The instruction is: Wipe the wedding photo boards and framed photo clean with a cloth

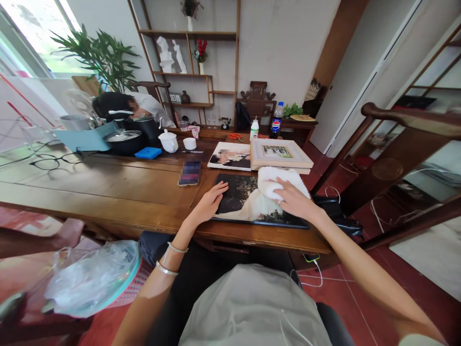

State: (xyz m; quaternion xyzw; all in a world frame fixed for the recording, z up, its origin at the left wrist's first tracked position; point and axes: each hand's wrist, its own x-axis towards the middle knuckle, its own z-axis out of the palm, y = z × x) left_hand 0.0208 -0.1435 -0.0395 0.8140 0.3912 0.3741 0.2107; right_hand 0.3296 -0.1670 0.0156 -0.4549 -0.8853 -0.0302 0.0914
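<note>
Looks mid-wipe tbh: your right hand [293, 197] is on the white cloth [267, 181], atop the photo panel [250, 204] on the worktop [144, 185], grip unclear; left hand [209, 202] loosely spread at its left edge. Can't tell what's finished.

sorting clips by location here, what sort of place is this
Probably a living room or a home office: a long wooden table with a white teapot on it, a display shelf of ornaments, and a leafy plant near the window.

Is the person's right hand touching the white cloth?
Touching: the head view shows the right hand with its fingers resting on the white cloth.
</note>
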